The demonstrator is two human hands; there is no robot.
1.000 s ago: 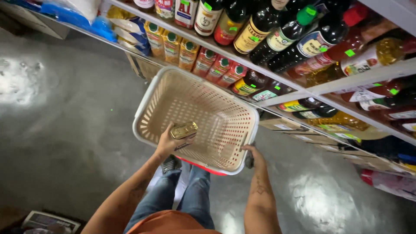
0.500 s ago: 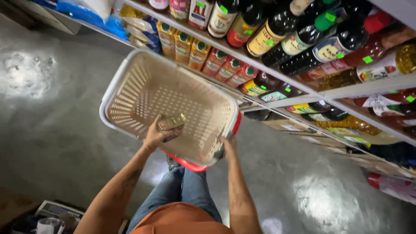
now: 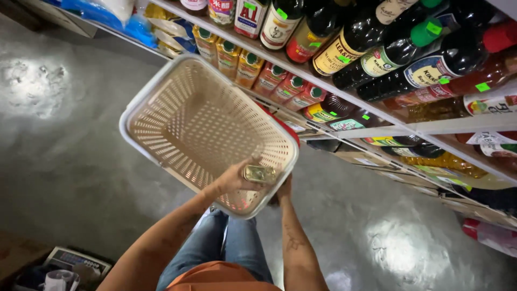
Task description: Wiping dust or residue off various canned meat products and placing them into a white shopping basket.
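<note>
The grey polished floor spreads under me, and shelves of dark sauce bottles and small orange-labelled bottles run along my right, just beside the basket. The beige plastic basket is tilted with its open mouth facing up at me, and its long axis runs from my hands away toward the upper left. My right hand is closed on the near rim, its fingers mostly hidden behind it. My left hand reaches over the near edge into the basket, fingers wrapped around a small flat gold tin. The tin lies level in my grip, its long side across the near corner, just above the basket wall. My jeans show below.
</note>
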